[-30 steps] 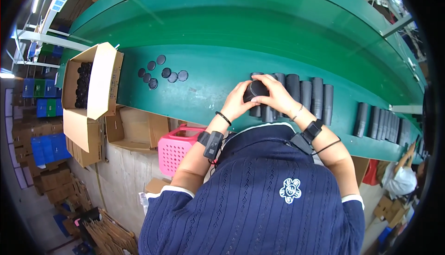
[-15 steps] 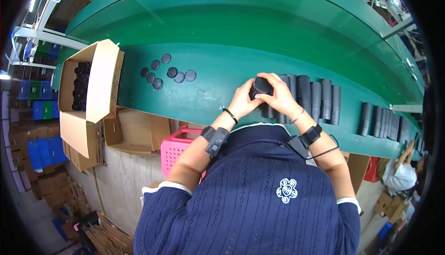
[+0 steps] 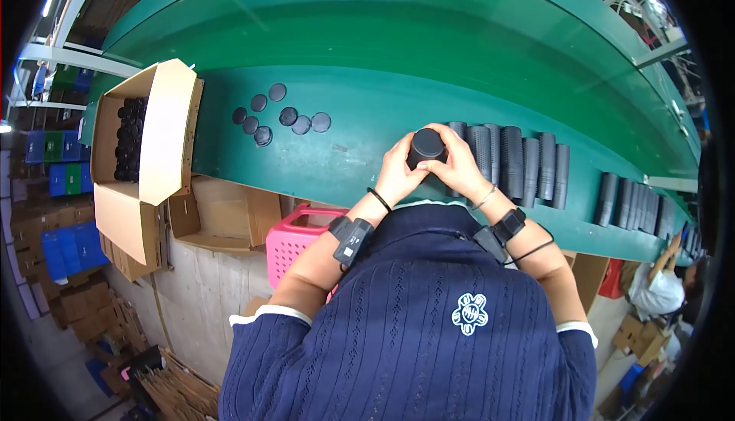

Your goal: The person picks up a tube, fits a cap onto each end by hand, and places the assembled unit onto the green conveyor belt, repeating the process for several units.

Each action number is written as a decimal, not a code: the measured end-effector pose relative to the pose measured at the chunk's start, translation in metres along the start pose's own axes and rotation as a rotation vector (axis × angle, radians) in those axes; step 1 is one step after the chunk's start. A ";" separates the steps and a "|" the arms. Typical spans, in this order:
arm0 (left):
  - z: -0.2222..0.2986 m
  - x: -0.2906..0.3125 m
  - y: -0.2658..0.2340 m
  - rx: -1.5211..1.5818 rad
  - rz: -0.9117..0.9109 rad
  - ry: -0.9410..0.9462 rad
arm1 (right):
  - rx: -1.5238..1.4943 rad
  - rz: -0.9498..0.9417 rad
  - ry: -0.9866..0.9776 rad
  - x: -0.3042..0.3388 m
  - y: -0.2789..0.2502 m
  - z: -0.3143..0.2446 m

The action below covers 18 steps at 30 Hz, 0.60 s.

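Observation:
Between my two hands is a black tube with a round black cap (image 3: 427,144) at its top, its flat end facing up towards me. My left hand (image 3: 396,171) wraps its left side, and my right hand (image 3: 459,165) curls round the right side with the thumb across the near edge. The hands hide most of the tube's body. Just right of my right hand, several black ribbed tubes (image 3: 511,162) lie side by side on the green bench (image 3: 367,107). Further left on the bench, several loose black round caps (image 3: 288,116) lie flat.
An open cardboard box (image 3: 170,134) holding many black caps stands at the left. Below the bench edge are another cardboard box (image 3: 214,210) and a pink plastic basket (image 3: 287,256). More black tubes (image 3: 632,205) lie far right, near another person (image 3: 657,291).
The capped tube has shifted slightly left and turned its flat end more towards me. Both hands keep hold of it, and my right fingers have shifted a little. The whole view has moved slightly.

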<state>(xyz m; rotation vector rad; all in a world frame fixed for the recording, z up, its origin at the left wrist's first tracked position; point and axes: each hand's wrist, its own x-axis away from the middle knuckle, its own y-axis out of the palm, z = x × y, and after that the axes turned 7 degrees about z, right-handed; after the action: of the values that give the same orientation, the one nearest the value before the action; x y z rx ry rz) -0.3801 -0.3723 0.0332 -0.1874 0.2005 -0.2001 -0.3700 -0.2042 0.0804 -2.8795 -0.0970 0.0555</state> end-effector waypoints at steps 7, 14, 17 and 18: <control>-0.002 -0.015 -0.027 0.372 -0.182 -0.255 | -0.226 -0.178 0.139 -0.010 -0.008 0.002; 0.016 -0.003 -0.017 -0.136 -0.007 -0.052 | -0.204 -0.035 0.064 -0.003 0.010 0.007; 0.011 0.004 -0.014 -0.183 0.083 0.044 | -0.028 0.022 -0.021 -0.001 0.015 0.006; 0.018 -0.003 -0.015 -0.108 0.068 -0.016 | 0.053 0.005 -0.010 -0.005 0.014 0.006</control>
<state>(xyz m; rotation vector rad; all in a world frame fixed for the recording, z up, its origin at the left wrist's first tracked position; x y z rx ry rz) -0.3821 -0.3834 0.0547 -0.2886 0.2017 -0.1199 -0.3746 -0.2168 0.0714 -2.8268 -0.0885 0.0723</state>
